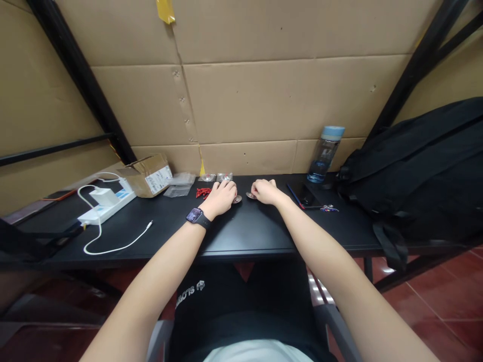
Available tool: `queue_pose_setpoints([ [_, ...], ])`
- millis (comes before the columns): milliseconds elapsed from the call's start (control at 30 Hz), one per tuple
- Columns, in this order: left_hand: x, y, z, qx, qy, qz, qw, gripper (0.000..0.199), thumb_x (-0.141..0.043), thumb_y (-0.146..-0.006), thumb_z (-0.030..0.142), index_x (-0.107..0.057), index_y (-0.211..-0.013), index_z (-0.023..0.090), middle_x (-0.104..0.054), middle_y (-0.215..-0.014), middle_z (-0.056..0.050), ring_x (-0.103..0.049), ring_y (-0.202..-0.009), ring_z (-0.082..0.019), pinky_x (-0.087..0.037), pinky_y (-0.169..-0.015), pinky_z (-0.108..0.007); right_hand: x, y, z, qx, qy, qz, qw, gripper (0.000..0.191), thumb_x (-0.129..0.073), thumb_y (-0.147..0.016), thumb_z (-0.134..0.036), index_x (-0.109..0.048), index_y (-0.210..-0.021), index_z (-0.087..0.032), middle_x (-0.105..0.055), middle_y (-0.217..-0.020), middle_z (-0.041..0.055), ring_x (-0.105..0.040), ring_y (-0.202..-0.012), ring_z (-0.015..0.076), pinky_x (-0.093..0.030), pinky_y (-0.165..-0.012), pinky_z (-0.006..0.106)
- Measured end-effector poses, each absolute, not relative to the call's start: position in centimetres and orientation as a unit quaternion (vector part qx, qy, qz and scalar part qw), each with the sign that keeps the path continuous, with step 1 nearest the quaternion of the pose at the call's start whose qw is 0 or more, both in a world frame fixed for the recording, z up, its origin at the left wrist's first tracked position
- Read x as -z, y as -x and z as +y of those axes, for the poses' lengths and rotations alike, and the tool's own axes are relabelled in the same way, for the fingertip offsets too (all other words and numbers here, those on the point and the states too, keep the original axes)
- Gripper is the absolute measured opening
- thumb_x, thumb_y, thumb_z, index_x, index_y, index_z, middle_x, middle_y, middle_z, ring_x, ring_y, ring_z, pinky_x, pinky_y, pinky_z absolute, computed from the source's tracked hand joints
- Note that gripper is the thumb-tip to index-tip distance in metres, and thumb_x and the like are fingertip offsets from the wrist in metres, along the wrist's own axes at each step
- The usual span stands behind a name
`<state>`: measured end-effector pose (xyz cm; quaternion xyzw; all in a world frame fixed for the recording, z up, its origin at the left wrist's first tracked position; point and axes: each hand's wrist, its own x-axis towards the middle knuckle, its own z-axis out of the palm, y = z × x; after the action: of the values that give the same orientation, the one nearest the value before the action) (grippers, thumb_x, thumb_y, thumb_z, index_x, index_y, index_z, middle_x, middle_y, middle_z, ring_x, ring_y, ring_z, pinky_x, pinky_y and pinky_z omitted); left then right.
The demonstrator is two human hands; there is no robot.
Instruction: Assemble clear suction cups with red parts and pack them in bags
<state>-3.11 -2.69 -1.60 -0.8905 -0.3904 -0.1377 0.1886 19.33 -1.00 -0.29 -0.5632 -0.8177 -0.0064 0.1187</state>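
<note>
Head view: shiny round disc (249, 195) pinched in right hand (264, 191), similar disc (237, 199) by left hand (221, 198), grip unclear.

Backpack (422, 171): black, bulky, at the right end of the tabletop (249, 241), a strap (392, 246) over the edge
Bottle (320, 157): clear, partly filled (blue lid (333, 132) on)
Power strip (126, 196): white, at the left, charger (105, 197) plugged in, cable (130, 246) curving away
Carton (138, 177): open, beside the strip
Wall (245, 100): cardboard
</note>
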Motion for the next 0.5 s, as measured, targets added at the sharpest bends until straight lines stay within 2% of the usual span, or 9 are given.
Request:
queue_pose_setpoints([
  [133,1.6,2.9,-2.6,0.165,0.889,-0.393,0.166,0.02,-0.046,-0.093,0.013,-0.063,-0.103,0.018,-0.059,-0.131,-0.018,-0.048,-0.123,-0.035,-0.038,-0.098,-0.052,0.3,-19.2,-1.1,-0.024,0.518,-0.833,0.191,0.017,-0.052,-0.096,-0.018,-0.068,-0.09,-0.02,-0.067,-0.109,0.0082,-0.059,-0.106,0.0239,-0.035,-0.088,0.035],
  [233,1.6,2.9,-2.2,0.227,0.874,-0.413,0.117,0.019,-0.044,-0.098,0.02,-0.062,-0.104,0.021,-0.058,-0.134,-0.014,-0.048,-0.124,-0.033,-0.038,-0.098,-0.051,0.3,-19.0,-1.1,-0.018,0.517,-0.83,0.21,0.015,-0.054,-0.094,-0.018,-0.068,-0.089,-0.02,-0.065,-0.107,0.008,-0.057,-0.106,0.0252,-0.036,-0.09,0.037],
  [367,1.6,3.1,-1.4,0.319,0.834,-0.447,0.061,0.018,-0.043,-0.101,0.027,-0.061,-0.104,0.024,-0.059,-0.131,-0.011,-0.05,-0.121,-0.03,-0.04,-0.096,-0.048,0.0,-19.2,-1.2,-0.02,0.544,-0.811,0.215,0.015,-0.055,-0.092,-0.016,-0.067,-0.084,-0.02,-0.065,-0.106,0.0085,-0.056,-0.107,0.0266,-0.038,-0.093,0.04],
  [500,1.8,3.3,-0.7,0.375,0.794,-0.479,0.015,0.015,-0.049,-0.1,0.031,-0.062,-0.103,0.024,-0.061,-0.125,-0.009,-0.051,-0.119,-0.029,-0.04,-0.099,-0.048,-0.1,-19.4,-1.2,-0.051,0.527,-0.799,0.284,0.014,-0.056,-0.092,-0.018,-0.068,-0.085,-0.02,-0.066,-0.106,0.0069,-0.058,-0.107,0.0246,-0.041,-0.092,0.038],
])
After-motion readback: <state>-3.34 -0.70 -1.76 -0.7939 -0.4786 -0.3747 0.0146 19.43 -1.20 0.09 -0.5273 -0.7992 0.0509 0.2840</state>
